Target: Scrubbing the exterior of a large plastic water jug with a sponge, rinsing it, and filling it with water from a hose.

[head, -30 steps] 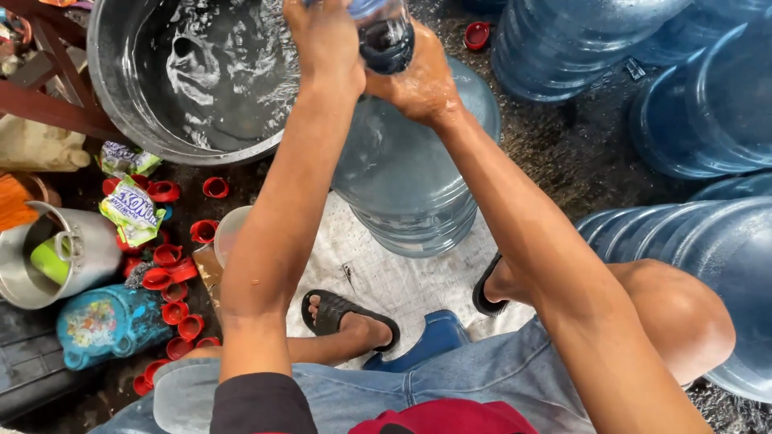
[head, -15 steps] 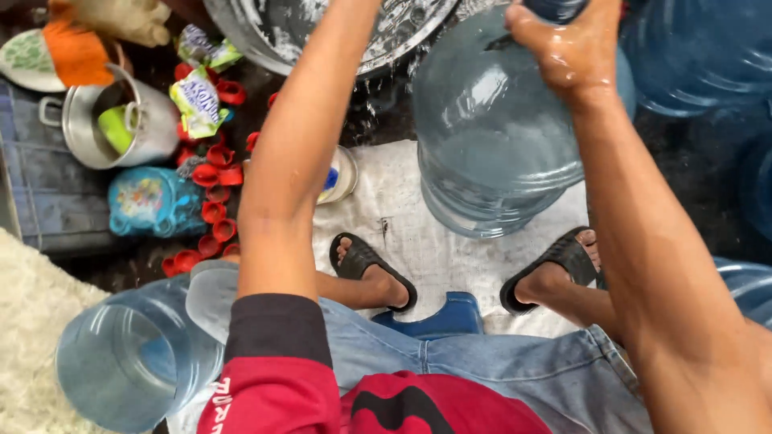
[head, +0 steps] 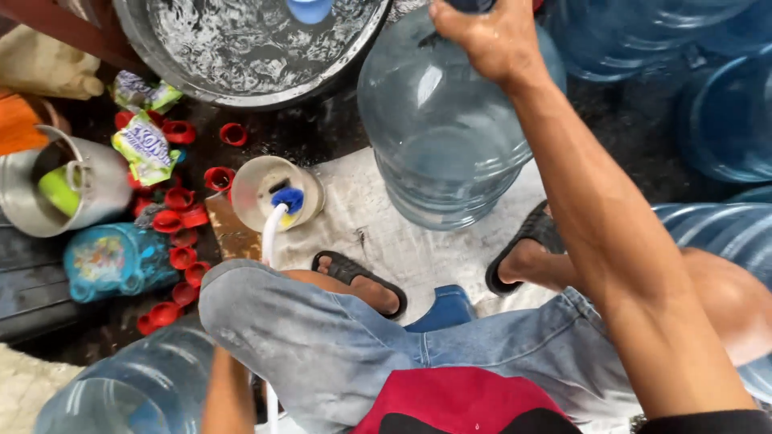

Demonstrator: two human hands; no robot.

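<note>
My right hand point(head: 490, 36) is closed around the neck of a large translucent blue water jug point(head: 442, 137), which stands upright on a pale cloth between my feet. The hand is wet. Only the forearm of my left arm point(head: 227, 395) shows at the bottom left, beside my left knee and a second blue jug point(head: 121, 394). The left hand itself is hidden behind the knee. A wide metal basin point(head: 201, 76) of soapy water sits at the top left of the jug.
A small white tub point(head: 257, 181) with a blue nozzle and white hose stands by my left foot. Several red caps point(head: 181, 217), sachets point(head: 145, 149), a metal pot point(head: 88, 193) and a blue patterned container point(head: 112, 261) lie left. More blue jugs point(head: 724, 96) crowd the right.
My left arm has come away from the basin and dropped beside my left knee. My right hand has stayed on the jug's neck.
</note>
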